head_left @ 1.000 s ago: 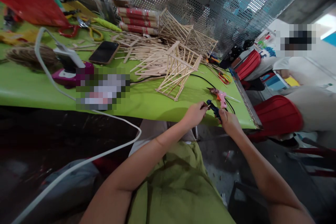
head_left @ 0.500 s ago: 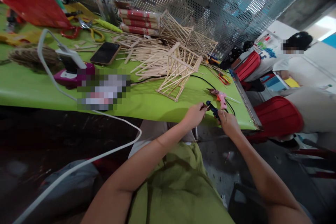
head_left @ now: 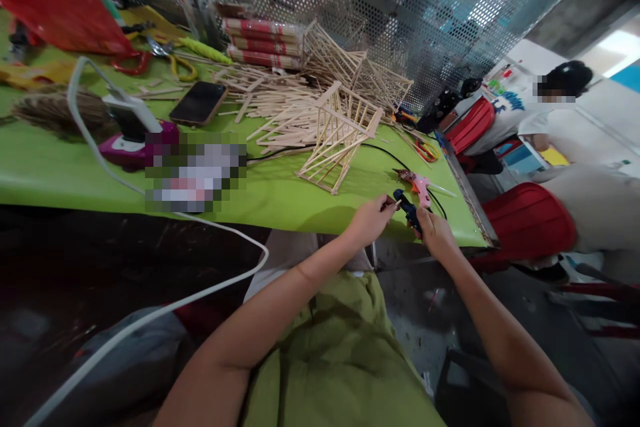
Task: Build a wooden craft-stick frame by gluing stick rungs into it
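Over the table's front edge, my left hand (head_left: 373, 219) pinches a small wooden stick (head_left: 397, 203) between thumb and fingers. My right hand (head_left: 436, 232) is wrapped around a dark blue hand tool (head_left: 409, 209), whose exact kind I cannot make out. The tool's head is close beside the stick; whether they touch is unclear. Just behind the tool lies a pink glue gun (head_left: 421, 187) with a clear glue stick in its back. To the left of that stands an open frame of wooden sticks (head_left: 340, 137).
Loose sticks (head_left: 285, 107), wrapped stick bundles (head_left: 265, 43) and another stick structure (head_left: 357, 70) fill the back of the green table (head_left: 280, 197). Leftward are a phone (head_left: 199, 103), a purple power socket (head_left: 133, 147) and a white cable (head_left: 200, 290). A person (head_left: 565, 90) sits at right.
The dark blue tool's head has shifted slightly up and away from my left fingers, and more of the small stick shows. Both hands otherwise stay in nearly the same place.
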The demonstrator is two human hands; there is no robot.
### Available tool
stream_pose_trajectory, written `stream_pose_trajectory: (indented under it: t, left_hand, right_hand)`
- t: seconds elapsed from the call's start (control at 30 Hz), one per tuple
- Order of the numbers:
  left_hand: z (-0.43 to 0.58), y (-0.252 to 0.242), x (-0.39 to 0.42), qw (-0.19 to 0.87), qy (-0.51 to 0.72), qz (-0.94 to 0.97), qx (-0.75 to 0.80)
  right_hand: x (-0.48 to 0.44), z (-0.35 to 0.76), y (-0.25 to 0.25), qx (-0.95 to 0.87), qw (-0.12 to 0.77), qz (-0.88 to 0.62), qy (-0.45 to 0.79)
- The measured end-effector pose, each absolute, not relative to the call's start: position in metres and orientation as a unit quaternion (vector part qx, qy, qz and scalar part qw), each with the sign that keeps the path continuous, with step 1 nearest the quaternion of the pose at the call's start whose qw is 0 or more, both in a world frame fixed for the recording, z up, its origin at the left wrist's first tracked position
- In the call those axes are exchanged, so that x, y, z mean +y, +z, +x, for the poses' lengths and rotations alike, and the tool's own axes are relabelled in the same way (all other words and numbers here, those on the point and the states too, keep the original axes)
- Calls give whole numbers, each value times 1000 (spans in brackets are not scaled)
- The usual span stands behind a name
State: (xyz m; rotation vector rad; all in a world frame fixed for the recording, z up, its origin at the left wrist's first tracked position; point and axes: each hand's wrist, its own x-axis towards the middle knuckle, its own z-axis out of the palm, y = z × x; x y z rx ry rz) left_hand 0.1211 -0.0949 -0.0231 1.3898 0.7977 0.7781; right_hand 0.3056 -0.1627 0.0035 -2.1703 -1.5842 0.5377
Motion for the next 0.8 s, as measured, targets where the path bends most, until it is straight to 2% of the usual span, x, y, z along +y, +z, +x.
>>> stream_pose_trajectory:
  t: [0.13,0.27,0.47,0.57,0.8]
  left_hand:
    - [116,-22,-95,645,343,594,338]
    - [103,-15,-94,692,371,532,318]
    - [71,8,-88,729,410,459,300]
    - [55,16,-84,723,437,449,292]
    - [28,15,-80,703,471,440,299]
  right_hand:
    - [-161,312,6,-542,239,-764,255]
    - [-152,319,16,-576,240,-746,233]
    - [-110,308,37,-675,65,-734,-30]
    - [-71,297,40,-694,-4,-710,-122]
    - [35,304,30,-759,-10,-613,-217]
